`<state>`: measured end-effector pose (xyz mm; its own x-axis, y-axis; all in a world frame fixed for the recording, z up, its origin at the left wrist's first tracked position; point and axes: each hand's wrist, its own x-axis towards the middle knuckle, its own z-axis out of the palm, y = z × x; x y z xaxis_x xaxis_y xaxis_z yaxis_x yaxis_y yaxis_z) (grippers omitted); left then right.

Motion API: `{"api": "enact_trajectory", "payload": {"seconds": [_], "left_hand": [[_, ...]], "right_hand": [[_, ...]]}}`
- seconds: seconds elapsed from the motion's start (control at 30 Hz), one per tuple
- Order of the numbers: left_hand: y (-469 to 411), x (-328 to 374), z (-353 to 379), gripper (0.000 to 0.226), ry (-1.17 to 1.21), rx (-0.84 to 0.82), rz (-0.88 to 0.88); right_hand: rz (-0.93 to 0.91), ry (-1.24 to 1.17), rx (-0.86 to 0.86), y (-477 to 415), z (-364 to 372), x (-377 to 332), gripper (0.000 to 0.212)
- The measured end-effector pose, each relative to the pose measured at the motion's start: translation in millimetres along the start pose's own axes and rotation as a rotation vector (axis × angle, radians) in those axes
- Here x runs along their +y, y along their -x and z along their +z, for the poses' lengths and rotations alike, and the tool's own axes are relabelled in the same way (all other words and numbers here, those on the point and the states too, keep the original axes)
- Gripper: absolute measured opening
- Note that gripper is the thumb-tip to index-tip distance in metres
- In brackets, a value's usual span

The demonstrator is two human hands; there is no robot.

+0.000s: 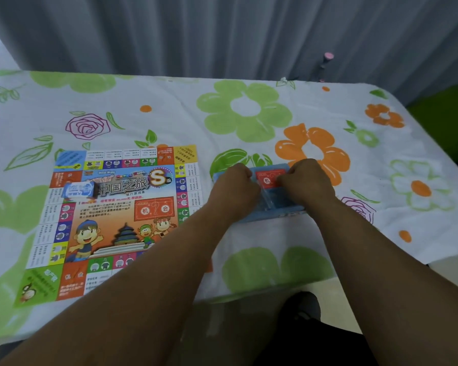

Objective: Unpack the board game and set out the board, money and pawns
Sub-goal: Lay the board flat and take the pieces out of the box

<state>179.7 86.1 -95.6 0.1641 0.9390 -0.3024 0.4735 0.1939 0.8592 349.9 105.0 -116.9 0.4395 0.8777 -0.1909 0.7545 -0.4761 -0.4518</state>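
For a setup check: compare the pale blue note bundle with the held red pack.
The pale blue note bundle lies untouched on the colourful paper game board; the red card pack is held by the left hand and right hand over the blue cardboard box. The bundle is pale, the pack red. Both are rectangular.

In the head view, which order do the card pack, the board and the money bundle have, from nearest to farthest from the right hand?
1. Card pack: held by the right hand.
2. Board: to the left, past the left hand.
3. Money bundle: farthest left, lying on the board.
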Motion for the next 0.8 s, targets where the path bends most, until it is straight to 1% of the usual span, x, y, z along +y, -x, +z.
{"api": "enact_trajectory", "payload": {"seconds": [0.07, 0.17, 0.27, 0.33, 0.4, 0.53, 0.67, 0.8], "left_hand": [[-2.8, 2.4, -0.3, 0.026, -0.056, -0.035, -0.003], [-5.8, 4.8, -0.3, 0.029, -0.137, -0.052, -0.003], [-9.1, 4.5, 0.2, 0.028, -0.165, -0.051, -0.026], [-11.8, 4.6, 0.4, 0.025, -0.182, -0.053, -0.032], [-14.4, 4.0, 0.3, 0.018, -0.157, -0.033, -0.038], [-18.6, 0.7, 2.2, 0.021, -0.125, 0.018, -0.036], [-20.9, -3.7, 5.7, 0.017, -0.107, 0.079, -0.050], [-19.9, -5.3, 8.0, 0.016, 0.021, 0.147, -0.051]], "right_hand": [[0.008, 0.015, -0.009, 0.7, 1.0, 0.1, 0.032], [0.029, 0.015, -0.014, 0.6, 1.6, 1.1, 0.034], [0.029, -0.006, -0.027, 0.3, 3.7, 0.9, 0.038], [0.027, -0.056, -0.037, 0.1, 4.7, 0.7, 0.036], [0.023, -0.082, -0.039, 0.1, 5.7, 0.4, 0.033], [0.008, -0.103, -0.037, 2.5, 8.2, -1.8, 0.031], [-0.010, -0.119, -0.072, 6.8, 6.3, -5.6, 0.022], [-0.005, -0.118, -0.067, 8.5, 4.4, -6.2, 0.023]]}}
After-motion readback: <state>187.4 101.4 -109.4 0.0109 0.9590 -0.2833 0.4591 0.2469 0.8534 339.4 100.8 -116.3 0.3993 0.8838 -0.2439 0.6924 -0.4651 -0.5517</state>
